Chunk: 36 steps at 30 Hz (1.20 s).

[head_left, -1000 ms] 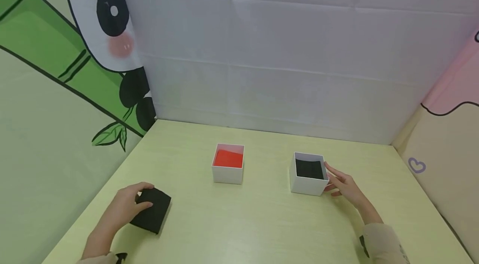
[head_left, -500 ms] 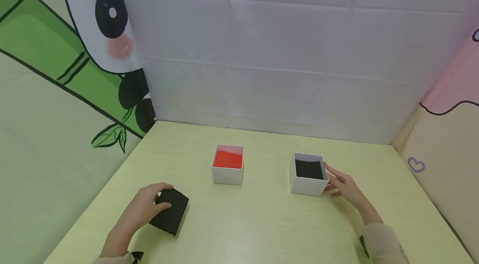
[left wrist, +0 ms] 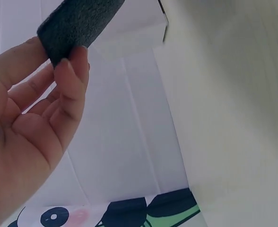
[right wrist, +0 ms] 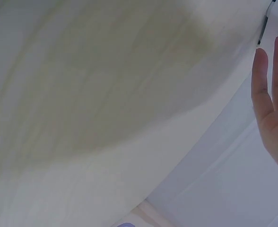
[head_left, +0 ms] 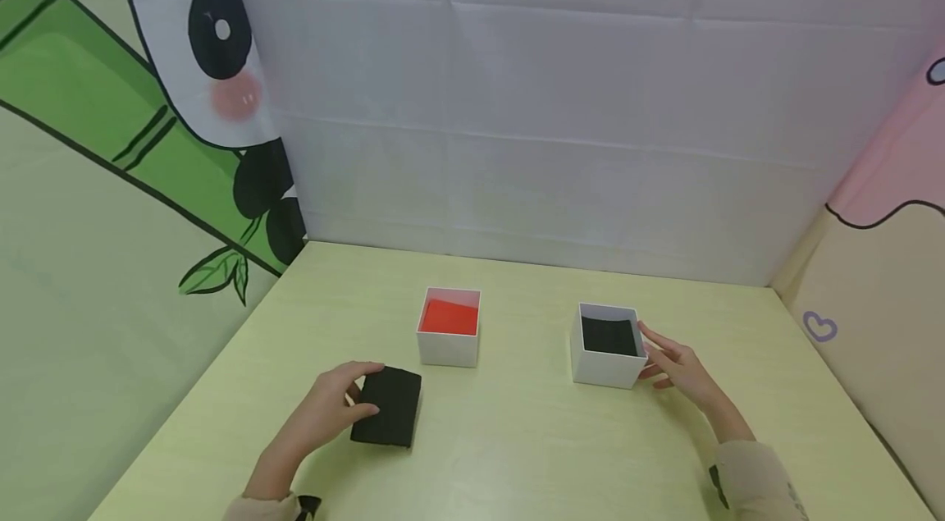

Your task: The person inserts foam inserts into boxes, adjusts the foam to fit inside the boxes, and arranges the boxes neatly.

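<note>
A flat black slab [head_left: 387,407] with a rough, foam-like surface is pinched by my left hand [head_left: 330,409] between thumb and fingers. In the left wrist view the slab [left wrist: 77,28] shows its thick edge, held over the pale table. The right-hand white box [head_left: 605,369] has a black piece [head_left: 609,335] inside. At that box's right side is my right hand [head_left: 685,377], fingers extended and fingertips right at the wall. Relaxed, nearly straight fingers [right wrist: 260,75] show in the right wrist view.
Another white box [head_left: 448,350] with a red piece [head_left: 450,317] inside stands left of the first. The pale table [head_left: 517,455] ends at a white cloth backdrop [head_left: 517,127], with printed cartoon cloth [head_left: 89,217] on the left side.
My left hand has moved right with the black slab, which has turned slightly and is now just below the box with the red piece. The right hand has stayed at its box.
</note>
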### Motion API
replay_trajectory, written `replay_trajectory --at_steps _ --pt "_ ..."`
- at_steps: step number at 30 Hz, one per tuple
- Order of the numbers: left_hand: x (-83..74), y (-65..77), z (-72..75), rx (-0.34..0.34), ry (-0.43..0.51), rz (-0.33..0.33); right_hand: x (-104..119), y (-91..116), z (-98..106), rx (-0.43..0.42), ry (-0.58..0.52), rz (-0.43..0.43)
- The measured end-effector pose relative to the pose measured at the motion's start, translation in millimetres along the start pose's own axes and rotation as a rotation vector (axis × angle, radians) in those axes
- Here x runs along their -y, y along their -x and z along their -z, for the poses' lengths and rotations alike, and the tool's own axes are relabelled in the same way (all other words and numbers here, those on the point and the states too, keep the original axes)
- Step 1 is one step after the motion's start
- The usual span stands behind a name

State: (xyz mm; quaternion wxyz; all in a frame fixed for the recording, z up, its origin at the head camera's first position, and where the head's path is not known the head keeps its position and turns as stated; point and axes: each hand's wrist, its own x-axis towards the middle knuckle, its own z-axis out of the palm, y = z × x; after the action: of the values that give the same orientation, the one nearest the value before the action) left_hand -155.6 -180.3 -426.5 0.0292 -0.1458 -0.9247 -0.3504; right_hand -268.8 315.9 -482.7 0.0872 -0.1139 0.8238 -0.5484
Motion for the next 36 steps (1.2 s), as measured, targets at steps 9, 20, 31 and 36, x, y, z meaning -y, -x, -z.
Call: replay_trajectory --at_steps 9,20,31,36 --pt "-13.3 -10.6 -20.9 0.076 0.163 0.006 4.7 0.9 1.0 0.013 0.006 -0.002" --pt "-27.6 -25.9 -47.7 0.132 0.235 -0.064 5.9 0.7 0.7 0.017 0.019 -0.013" --pt "-46.7 -41.8 -72.5 0.142 0.301 -0.102 4.8 0.4 0.9 0.025 0.010 0.005" --pt "-52.3 -49.3 -79.1 0.148 0.328 -0.110 4.1 0.7 1.3 0.014 0.020 0.003"
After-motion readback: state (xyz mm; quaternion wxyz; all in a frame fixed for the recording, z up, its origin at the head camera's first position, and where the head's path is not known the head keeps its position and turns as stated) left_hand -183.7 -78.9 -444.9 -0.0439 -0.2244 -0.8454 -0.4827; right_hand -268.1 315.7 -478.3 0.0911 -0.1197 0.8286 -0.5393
